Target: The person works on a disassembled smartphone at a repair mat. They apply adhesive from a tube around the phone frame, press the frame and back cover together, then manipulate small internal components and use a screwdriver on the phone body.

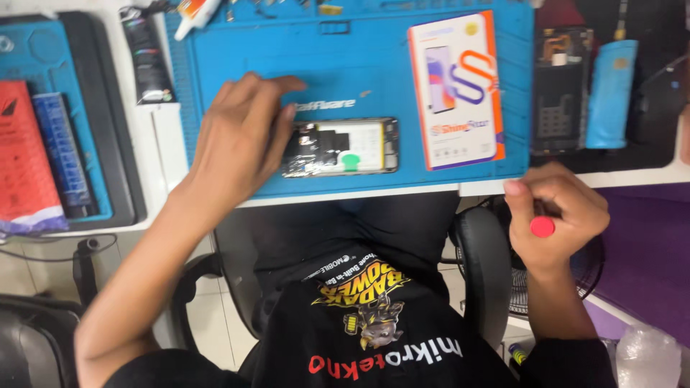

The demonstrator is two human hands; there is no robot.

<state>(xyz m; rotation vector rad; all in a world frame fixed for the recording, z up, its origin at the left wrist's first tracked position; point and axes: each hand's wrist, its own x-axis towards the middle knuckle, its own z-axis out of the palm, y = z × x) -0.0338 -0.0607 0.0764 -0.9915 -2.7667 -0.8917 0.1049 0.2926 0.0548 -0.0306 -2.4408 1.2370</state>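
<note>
Opened smartphone (340, 147) lying back-up on blue repair mat (359, 65), left hand (241, 140) spread, fingertips touching the phone's left end, right hand (557, 215) off the mat's lower right corner, fist closed around red-capped tool (543, 225), white retail box (457, 90) just right of the phone.

A white bench (162, 144) carries a blue mat (359, 65) and a black tray (122, 144).

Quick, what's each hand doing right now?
Left hand: open, fingertips resting on the opened phone.
Right hand: closed around a red-capped tool.
</note>
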